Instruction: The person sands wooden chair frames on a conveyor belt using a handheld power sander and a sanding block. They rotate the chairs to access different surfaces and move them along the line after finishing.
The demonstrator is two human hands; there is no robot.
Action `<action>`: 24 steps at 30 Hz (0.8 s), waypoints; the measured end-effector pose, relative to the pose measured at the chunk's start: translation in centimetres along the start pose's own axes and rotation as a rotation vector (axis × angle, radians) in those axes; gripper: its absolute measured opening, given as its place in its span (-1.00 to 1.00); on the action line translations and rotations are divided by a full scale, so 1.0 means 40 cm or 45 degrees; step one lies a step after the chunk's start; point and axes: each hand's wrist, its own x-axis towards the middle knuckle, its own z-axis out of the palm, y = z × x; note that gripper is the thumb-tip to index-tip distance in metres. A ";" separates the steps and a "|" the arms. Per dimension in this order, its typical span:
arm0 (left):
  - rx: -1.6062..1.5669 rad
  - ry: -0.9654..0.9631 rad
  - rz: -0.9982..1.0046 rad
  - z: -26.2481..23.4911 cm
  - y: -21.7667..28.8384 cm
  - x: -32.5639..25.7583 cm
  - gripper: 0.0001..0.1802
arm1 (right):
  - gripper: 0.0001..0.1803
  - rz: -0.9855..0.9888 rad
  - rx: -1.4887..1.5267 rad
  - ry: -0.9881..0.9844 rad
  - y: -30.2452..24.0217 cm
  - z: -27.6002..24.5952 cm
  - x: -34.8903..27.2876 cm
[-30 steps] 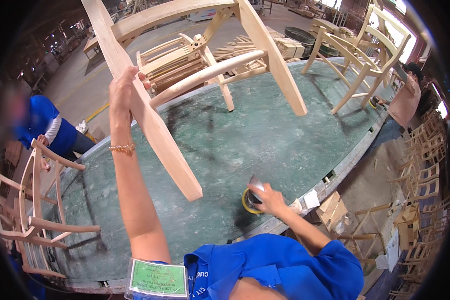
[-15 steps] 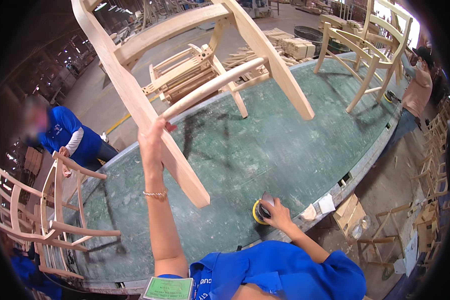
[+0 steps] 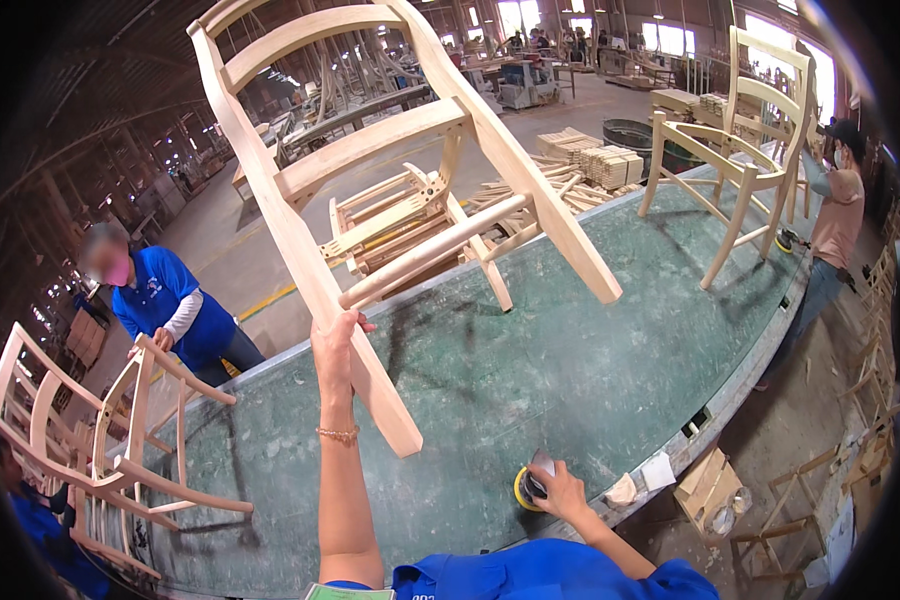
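A bare wooden chair frame [image 3: 370, 150] stands in front of me, tilted on the green tabletop [image 3: 610, 370]. My left hand [image 3: 334, 345] is wrapped round its near left leg, close to where the round stretcher joins. The lower end of that leg points toward me. At the table's near edge my right hand [image 3: 562, 492] is closed on a small round sander [image 3: 531, 482] with a yellow-edged pad. The sander is apart from the chair frame, and its underside is hidden.
Another chair frame [image 3: 120, 465] is at the left, near a person in blue [image 3: 170, 300]. At the far right a person [image 3: 835, 215] stands by a third chair frame [image 3: 735, 175]. White paper [image 3: 658, 470] lies by the near edge. Stacked wood [image 3: 610, 167] is beyond the table.
The view has tilted upward, so the chair frame and table sit lower in the picture. My left hand keeps its hold on the leg, and my right hand stays on the sander.
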 end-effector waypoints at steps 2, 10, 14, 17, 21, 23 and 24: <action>-0.021 -0.004 -0.010 0.002 0.002 0.006 -0.59 | -0.19 -0.001 -0.020 -0.008 0.002 -0.001 -0.002; -0.032 0.003 0.005 -0.010 -0.008 0.015 -0.67 | -0.23 0.007 0.021 -0.031 0.007 0.005 0.002; -0.032 0.055 0.014 -0.004 -0.014 0.009 -0.68 | -0.23 -0.008 0.044 -0.111 0.014 -0.009 0.010; -0.007 0.054 0.037 0.008 -0.004 -0.010 -0.67 | -0.38 0.033 0.249 -0.128 0.033 -0.026 0.028; 0.051 0.063 0.060 0.011 0.009 -0.042 -0.66 | -0.44 0.137 0.312 -0.038 0.029 -0.041 0.065; 0.038 0.070 0.085 0.012 0.013 -0.049 -0.66 | -0.41 0.030 0.385 0.165 0.006 -0.041 0.103; 0.025 0.062 0.088 0.017 0.012 -0.052 -0.66 | -0.39 -0.065 0.441 0.291 -0.008 -0.034 0.131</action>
